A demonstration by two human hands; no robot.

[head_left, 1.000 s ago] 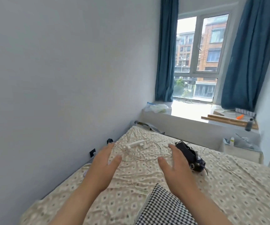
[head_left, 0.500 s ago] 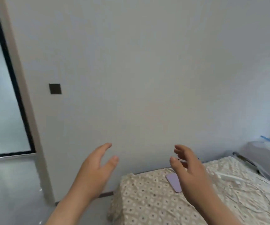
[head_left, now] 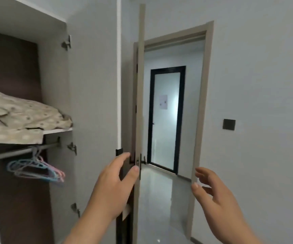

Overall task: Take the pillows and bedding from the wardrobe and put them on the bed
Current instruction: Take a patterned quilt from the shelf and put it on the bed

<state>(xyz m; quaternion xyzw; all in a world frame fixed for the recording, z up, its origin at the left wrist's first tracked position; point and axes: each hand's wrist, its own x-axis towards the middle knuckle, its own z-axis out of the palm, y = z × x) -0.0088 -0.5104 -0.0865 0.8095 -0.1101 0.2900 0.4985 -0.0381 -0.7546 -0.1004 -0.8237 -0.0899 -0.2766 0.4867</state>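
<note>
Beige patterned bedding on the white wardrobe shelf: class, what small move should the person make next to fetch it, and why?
Probably turn left and reach both hands up to the beige patterned bedding. It lies on the white wardrobe shelf with the wardrobe open, while the left hand and right hand are empty and open before the beige-framed doorway, away from it.

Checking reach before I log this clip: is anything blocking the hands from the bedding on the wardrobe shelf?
Nothing visible does. The wardrobe door is swung open, the bedding lies exposed on the shelf, and the left hand and right hand hold nothing.
</note>
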